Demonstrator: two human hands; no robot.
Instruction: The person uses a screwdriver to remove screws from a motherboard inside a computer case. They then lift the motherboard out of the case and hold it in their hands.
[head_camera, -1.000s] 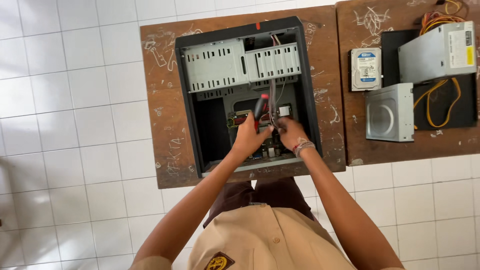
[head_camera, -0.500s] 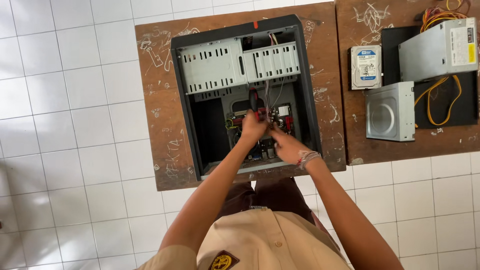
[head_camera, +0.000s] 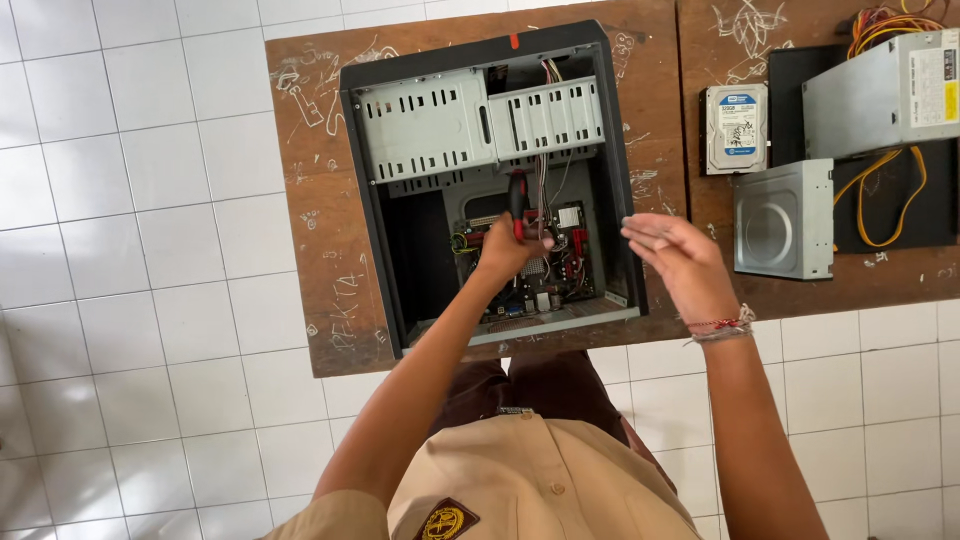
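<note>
The left hand (head_camera: 508, 250) was closed around a red-and-black screwdriver (head_camera: 517, 203) inside the open computer case (head_camera: 372, 200), over the motherboard (head_camera: 560, 262). The tool's long axis ran away from the person, handle jutting out beyond the fist toward the drive cage (head_camera: 480, 125); its tip was hidden by the fingers. The right hand (head_camera: 675, 258) hovered farther off, above the case's right wall, fingers spread loosely; whether they pinched something small I could not tell
</note>
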